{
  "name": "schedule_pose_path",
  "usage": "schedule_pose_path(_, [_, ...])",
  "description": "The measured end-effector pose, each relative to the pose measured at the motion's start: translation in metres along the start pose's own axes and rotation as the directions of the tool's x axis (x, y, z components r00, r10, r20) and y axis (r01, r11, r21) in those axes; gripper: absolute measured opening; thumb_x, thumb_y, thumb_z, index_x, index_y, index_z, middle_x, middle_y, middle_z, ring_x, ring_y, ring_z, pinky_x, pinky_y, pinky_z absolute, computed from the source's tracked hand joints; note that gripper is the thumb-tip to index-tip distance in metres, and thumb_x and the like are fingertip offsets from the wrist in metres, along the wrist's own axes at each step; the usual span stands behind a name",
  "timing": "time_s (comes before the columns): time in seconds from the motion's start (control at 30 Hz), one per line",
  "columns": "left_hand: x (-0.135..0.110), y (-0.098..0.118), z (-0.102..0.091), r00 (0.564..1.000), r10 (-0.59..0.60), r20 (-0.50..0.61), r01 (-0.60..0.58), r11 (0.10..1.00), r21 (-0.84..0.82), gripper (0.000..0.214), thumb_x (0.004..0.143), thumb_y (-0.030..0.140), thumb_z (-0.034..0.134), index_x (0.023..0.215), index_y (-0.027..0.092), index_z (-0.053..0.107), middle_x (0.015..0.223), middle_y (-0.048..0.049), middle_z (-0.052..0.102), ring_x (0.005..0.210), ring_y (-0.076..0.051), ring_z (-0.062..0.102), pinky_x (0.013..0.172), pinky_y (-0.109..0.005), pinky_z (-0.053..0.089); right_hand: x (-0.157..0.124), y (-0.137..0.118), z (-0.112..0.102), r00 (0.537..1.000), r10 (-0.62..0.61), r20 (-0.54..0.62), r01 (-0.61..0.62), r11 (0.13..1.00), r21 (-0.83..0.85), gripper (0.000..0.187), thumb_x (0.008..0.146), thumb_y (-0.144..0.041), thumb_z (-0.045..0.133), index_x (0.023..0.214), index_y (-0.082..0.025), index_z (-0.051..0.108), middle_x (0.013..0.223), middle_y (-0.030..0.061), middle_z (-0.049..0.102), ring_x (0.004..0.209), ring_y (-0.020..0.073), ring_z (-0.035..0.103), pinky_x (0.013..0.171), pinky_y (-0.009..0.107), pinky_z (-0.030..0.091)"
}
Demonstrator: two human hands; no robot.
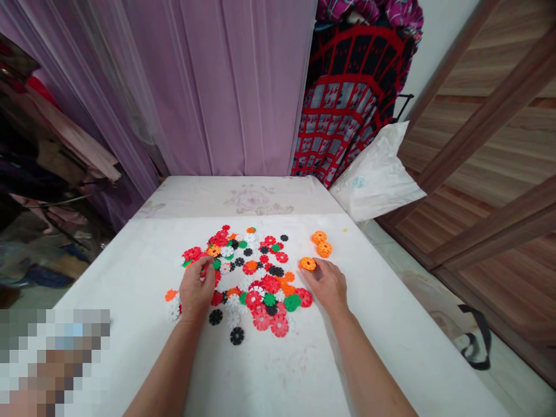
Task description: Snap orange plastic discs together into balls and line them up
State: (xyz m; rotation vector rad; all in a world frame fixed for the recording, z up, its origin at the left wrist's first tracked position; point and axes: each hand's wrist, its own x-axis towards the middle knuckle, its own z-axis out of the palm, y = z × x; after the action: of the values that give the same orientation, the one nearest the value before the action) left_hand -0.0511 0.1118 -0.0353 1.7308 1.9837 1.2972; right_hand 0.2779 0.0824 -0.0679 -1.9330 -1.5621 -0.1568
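Loose plastic snowflake discs in red, white, black, green and orange [269, 284] lie in a spread pile on the white-covered table. My left hand [197, 289] is at the pile's left side, its fingers curled together in a pinch. Its fingertips meet the lower edge of an orange disc [214, 250], beside a green one [216, 264]; whether they grip either is hidden. To the right of the pile, my right hand [328, 284] is closed on orange snowflake discs [307, 264], apparently stacked, between thumb and fingers. Just beyond it sit two small stacks of orange discs [319, 237].
The table [269, 382] has a pale cloth with a flower print at its far end. A white plastic bag [373, 174] stands off the far right corner. A purple curtain [226, 87] hangs behind, clothes [65, 121] at left, and wooden doors [490, 145] at right.
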Motion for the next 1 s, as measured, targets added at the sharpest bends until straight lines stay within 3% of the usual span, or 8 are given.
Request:
schedule_pose_path(0.2, [0.013, -0.006, -0.001, 0.997, 0.08, 0.01, -0.081, 0.987, 0.142, 0.032, 0.087, 0.036, 0.045, 0.106, 0.022, 0.067, 0.107, -0.0075, 0.072, 0.103, -0.024, 0.063, 0.092, -0.037, 0.047, 0.0, 0.004, 0.003, 0.999, 0.004, -0.052, 0.001, 0.996, 0.085, 0.043, 0.084, -0.053, 0.053, 0.106, -0.019, 0.068, 0.104, 0.0119, 0.071, 0.094, 0.0258, 0.063, 0.084, 0.04, 0.046])
schedule_pose_path(0.37, [0.036, 0.001, -0.002, 0.966, 0.143, 0.217, -0.226, 0.873, 0.432, 0.034, 0.088, 0.038, 0.048, 0.111, 0.023, 0.068, 0.126, -0.0115, 0.066, 0.118, -0.031, 0.056, 0.096, -0.047, 0.041, 0.001, 0.006, 0.002, 0.999, 0.017, -0.049, -0.01, 0.99, 0.144, 0.042, 0.087, -0.051, 0.048, 0.104, -0.019, 0.07, 0.101, 0.0121, 0.072, 0.093, 0.0255, 0.064, 0.084, 0.04, 0.047])
schedule_pose_path(0.53, [0.047, 0.01, -0.001, 0.943, 0.139, 0.302, -0.293, 0.777, 0.557, 0.034, 0.089, 0.04, 0.047, 0.107, 0.024, 0.071, 0.125, -0.0122, 0.066, 0.116, -0.032, 0.056, 0.095, -0.048, 0.039, 0.001, 0.006, 0.001, 0.999, 0.034, -0.036, -0.027, 0.984, 0.176, 0.042, 0.087, -0.05, 0.048, 0.101, -0.018, 0.071, 0.101, 0.0119, 0.073, 0.089, 0.0249, 0.065, 0.081, 0.039, 0.048])
schedule_pose_path(0.67, [0.042, 0.016, 0.001, 0.928, 0.185, 0.323, -0.336, 0.787, 0.518, 0.032, 0.088, 0.038, 0.048, 0.1, 0.024, 0.074, 0.121, -0.011, 0.069, 0.114, -0.033, 0.057, 0.098, -0.05, 0.035, 0.002, 0.005, 0.0, 0.999, 0.032, -0.036, -0.025, 0.982, 0.188, 0.039, 0.087, -0.049, 0.047, 0.098, -0.02, 0.071, 0.1, 0.0108, 0.073, 0.09, 0.0245, 0.065, 0.082, 0.038, 0.048])
schedule_pose_path(0.87, [0.02, 0.026, 0.008, 0.883, 0.312, 0.349, -0.423, 0.851, 0.31, 0.027, 0.089, 0.036, 0.049, 0.09, 0.027, 0.074, 0.097, -0.0086, 0.075, 0.103, -0.029, 0.062, 0.101, -0.048, 0.032, 0.002, 0.005, 0.0, 0.999, 0.039, -0.024, -0.033, 0.976, 0.215, 0.041, 0.087, -0.048, 0.048, 0.098, -0.017, 0.072, 0.101, 0.0125, 0.072, 0.091, 0.0251, 0.065, 0.084, 0.039, 0.048])
schedule_pose_path(1.0, [0.013, 0.032, 0.01, 0.904, 0.308, 0.297, -0.375, 0.904, 0.203, 0.031, 0.091, 0.039, 0.046, 0.088, 0.026, 0.074, 0.093, -0.0081, 0.075, 0.093, -0.025, 0.065, 0.096, -0.042, 0.038, 0.001, 0.007, 0.002, 0.997, 0.079, -0.026, -0.07, 0.966, 0.248, 0.044, 0.086, -0.051, 0.048, 0.105, -0.017, 0.07, 0.103, 0.0124, 0.073, 0.09, 0.0244, 0.066, 0.08, 0.038, 0.051])
